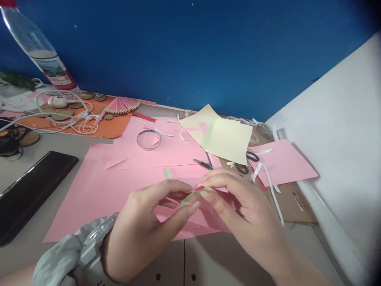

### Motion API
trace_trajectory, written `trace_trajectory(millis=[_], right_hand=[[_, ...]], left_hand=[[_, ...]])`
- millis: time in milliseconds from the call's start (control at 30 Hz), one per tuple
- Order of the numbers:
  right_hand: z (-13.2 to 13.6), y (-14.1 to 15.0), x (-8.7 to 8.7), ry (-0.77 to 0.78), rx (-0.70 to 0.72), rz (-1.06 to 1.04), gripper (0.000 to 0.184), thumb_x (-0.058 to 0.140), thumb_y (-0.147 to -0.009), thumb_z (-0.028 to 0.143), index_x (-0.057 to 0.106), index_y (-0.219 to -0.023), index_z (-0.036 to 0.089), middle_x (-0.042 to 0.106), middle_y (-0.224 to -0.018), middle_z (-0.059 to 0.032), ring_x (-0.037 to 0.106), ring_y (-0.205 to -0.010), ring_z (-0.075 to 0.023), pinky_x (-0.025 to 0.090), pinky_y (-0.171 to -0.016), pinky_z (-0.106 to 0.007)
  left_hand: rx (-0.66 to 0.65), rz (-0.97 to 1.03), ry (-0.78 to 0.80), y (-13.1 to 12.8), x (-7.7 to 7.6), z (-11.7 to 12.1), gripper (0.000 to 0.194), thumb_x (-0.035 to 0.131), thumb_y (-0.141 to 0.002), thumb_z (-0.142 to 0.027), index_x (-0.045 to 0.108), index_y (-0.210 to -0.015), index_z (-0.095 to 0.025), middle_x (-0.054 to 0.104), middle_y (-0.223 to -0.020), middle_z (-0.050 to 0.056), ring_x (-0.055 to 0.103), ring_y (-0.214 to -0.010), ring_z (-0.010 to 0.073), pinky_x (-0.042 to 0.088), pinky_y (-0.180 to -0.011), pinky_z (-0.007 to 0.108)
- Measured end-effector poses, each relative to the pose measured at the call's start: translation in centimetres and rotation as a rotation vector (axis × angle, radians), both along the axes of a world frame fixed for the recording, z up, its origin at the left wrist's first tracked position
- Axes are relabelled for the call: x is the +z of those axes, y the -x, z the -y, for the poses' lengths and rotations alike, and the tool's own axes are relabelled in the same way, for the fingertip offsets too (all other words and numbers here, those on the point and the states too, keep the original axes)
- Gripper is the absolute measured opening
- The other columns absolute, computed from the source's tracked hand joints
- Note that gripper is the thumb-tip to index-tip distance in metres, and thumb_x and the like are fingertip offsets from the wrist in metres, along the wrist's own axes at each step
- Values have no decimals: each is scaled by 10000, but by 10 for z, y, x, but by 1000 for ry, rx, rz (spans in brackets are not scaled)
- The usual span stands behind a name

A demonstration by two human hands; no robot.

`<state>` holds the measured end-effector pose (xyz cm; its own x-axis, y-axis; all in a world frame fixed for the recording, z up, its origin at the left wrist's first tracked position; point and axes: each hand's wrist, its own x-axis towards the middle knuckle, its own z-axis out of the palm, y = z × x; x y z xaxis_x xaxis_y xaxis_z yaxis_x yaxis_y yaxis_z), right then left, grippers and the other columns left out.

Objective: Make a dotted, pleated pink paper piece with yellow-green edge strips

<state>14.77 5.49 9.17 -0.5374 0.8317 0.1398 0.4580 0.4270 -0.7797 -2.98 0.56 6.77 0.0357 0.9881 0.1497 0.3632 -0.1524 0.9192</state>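
Observation:
My left hand (pixel 145 226) and my right hand (pixel 238 206) meet over a large pink paper sheet (pixel 107 190). Both pinch a small folded paper piece (pixel 195 194), pale green with a red-pink edge, between thumb and fingertips. The fingers of both hands are closed on it. A grey sleeve covers my left wrist. Part of the small piece is hidden by my fingers.
Scissors (pixel 238 165) lie just beyond my hands, partly under yellow paper sheets (pixel 229 139). A clear tape ring (pixel 149 140), a pink sheet (pixel 282 163) with white strips, a folded paper fan (pixel 122 105), white cables, a bottle (pixel 38 51) and a black keyboard (pixel 26 190) surround them.

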Motion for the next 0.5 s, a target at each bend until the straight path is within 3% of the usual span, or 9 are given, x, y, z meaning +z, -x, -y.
trace_trajectory(millis=[100,267,500], right_hand=[[4,2,-5,27,7,-23,80,527,-917,226,584,-916,282,622,-921,8,575,-888,-165,453,-754,-267],[6,-3,-9,0,30,-65,108,545,-903,200,591,-944,288,629,-936,12,586,-900,-161,462,-777,-259],[5,-4,-12,-22,24,-87,118,552,-900,193,601,-951,287,644,-915,31,594,-922,-134,458,-803,-216]], left_hand=[[23,-48,-36,2,-2,-1,38,649,-816,-236,651,-855,-237,728,-787,-43,680,-673,110,564,-670,187],[-3,-96,-95,4,-2,0,72,635,-830,-223,632,-896,-252,727,-789,-60,682,-669,100,544,-614,157],[-21,-102,-49,3,-2,2,77,622,-840,-247,641,-903,-288,723,-802,-79,674,-676,91,546,-649,148]])
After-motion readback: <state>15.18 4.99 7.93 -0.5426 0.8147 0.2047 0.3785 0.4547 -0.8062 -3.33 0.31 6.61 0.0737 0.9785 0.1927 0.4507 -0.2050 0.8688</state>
